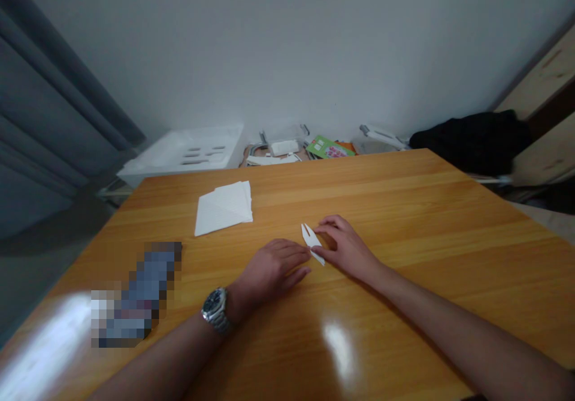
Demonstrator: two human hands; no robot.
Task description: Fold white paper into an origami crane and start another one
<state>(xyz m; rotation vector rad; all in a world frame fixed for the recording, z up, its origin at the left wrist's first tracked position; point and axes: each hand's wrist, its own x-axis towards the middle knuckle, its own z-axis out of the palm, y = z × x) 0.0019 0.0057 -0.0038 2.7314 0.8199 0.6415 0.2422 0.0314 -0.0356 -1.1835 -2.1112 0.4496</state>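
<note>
A small piece of folded white paper (313, 239), narrow and pointed with a slit at its far end, lies on the wooden table (395, 209). My right hand (344, 245) curls at its right side, with the thumb pressed on its near part and the index fingertip at its edge. From the left, my left hand (278, 266) reaches in with fingers stretched out. Its fingertips touch the paper's left edge beside my right thumb, and its own thumb stays apart, holding nothing. A metal wristwatch (215, 309) is on my left wrist.
Several white sheets (224, 207) lie stacked further left on the table. A long blurred-out dark object (144, 293) rests at the left. Beyond the far edge are a white tray (188, 149), a green booklet (329, 147) and a black cloth (471, 140).
</note>
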